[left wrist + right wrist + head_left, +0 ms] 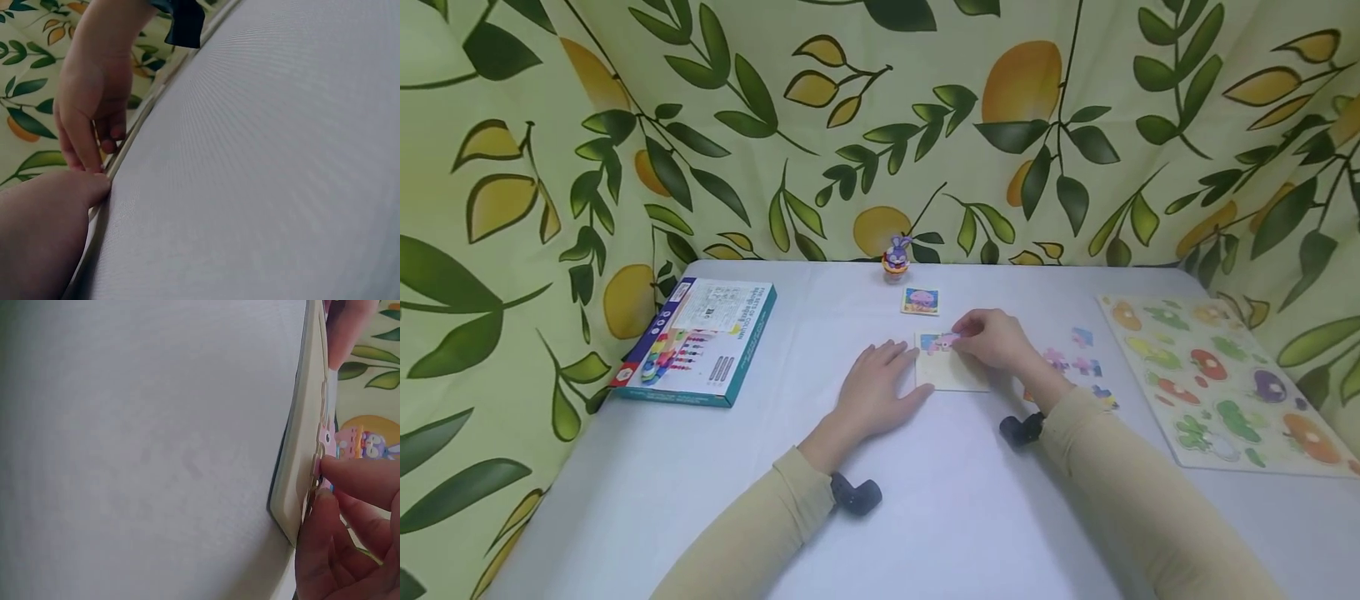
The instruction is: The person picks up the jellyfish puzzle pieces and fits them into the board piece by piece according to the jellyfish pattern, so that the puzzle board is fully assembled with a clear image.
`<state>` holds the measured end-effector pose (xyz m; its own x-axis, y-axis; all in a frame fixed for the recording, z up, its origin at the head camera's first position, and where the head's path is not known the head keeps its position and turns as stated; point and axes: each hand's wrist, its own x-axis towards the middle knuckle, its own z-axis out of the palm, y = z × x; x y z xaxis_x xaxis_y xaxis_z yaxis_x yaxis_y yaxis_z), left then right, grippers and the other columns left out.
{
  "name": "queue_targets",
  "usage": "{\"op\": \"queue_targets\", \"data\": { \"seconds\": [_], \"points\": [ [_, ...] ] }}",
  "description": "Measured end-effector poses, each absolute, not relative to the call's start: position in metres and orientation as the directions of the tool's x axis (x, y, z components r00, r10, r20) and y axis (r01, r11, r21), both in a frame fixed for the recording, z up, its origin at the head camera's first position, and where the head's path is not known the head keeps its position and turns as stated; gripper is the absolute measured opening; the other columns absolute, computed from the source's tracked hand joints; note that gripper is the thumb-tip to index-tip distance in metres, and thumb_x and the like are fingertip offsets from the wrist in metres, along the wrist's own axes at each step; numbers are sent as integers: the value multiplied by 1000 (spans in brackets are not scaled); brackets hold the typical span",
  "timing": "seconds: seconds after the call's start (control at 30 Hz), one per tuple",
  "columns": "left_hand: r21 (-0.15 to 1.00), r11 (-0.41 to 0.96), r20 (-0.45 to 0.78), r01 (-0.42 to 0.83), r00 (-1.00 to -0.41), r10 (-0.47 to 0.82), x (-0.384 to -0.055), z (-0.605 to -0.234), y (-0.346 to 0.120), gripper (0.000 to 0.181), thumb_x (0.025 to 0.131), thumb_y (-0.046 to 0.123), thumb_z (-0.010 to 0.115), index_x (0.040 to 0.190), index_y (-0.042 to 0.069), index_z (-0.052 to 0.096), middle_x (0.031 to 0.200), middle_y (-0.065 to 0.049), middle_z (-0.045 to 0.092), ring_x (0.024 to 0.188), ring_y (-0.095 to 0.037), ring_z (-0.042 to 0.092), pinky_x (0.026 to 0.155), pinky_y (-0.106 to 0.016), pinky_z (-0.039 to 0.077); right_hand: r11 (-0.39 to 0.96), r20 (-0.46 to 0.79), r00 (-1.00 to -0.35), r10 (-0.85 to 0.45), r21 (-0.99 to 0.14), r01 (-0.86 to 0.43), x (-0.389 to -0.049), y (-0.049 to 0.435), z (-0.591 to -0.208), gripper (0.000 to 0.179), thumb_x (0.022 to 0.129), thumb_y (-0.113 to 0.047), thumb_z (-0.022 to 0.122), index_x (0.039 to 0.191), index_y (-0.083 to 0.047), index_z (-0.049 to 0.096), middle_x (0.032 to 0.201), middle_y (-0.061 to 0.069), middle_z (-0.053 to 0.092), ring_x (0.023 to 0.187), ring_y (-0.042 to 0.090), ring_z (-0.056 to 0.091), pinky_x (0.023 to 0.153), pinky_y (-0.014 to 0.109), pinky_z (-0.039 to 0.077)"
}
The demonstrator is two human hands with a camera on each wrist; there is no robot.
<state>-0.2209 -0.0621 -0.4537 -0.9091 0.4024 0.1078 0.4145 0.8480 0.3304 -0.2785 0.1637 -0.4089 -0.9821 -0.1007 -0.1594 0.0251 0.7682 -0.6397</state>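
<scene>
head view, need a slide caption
Left hand at the edge of a puzzle board, right hand pinching a puzzle piece at its far side.

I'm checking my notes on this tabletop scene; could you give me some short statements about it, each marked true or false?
1. The right grip pinches a puzzle piece at the square puzzle board. True.
2. The left grip is holding the boxed set. False: the left grip lies at the puzzle board's left edge, apart from the boxed set.
3. Loose pieces lie to the right of the puzzle board. True.
4. The boxed set lies on the right side of the table. False: it lies on the left; the vegetable board is on the right.
5. A small rabbit figure stands near the table's far edge. True.
</scene>
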Motion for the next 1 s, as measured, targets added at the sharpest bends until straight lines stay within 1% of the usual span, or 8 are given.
{"op": "queue_targets", "data": {
  "seconds": [0.27,0.47,0.77,1.0],
  "points": [
    [324,859,96,396,-917,387,-222,-451,-60,70,99,62,52,154,20,50,158,-4,45,150,-25,33,126,-43,17,764,-171,-979,-111,-645,26,-281,162,-407,28,96,-24,71,119,-9,71,110,12,68,97,28,59,85,39,52],
    [321,861,90,395,-917,388,-222,-453,-60,70,99,63,52,154,20,49,159,-4,44,150,-25,33,126,-42,16,763,-186,-976,-111,-645,36,-283,162,-410,28,95,-24,71,117,-8,71,109,12,69,96,28,60,84,38,53],
    [327,860,89,392,-918,385,-220,-454,-61,69,99,62,52,154,20,50,159,-4,44,150,-24,33,126,-42,16,771,-195,-973,-122,-637,31,-281,161,-410,24,95,-25,71,114,-11,73,111,11,69,99,29,60,88,43,52],
    [318,858,105,404,-914,392,-220,-455,-61,69,99,62,52,153,19,50,159,-4,44,150,-24,34,126,-42,15,814,-167,-978,-128,-581,-7,-279,156,-408,22,95,-23,69,114,-13,76,113,12,70,102,31,61,91,47,52]
  ]
}}
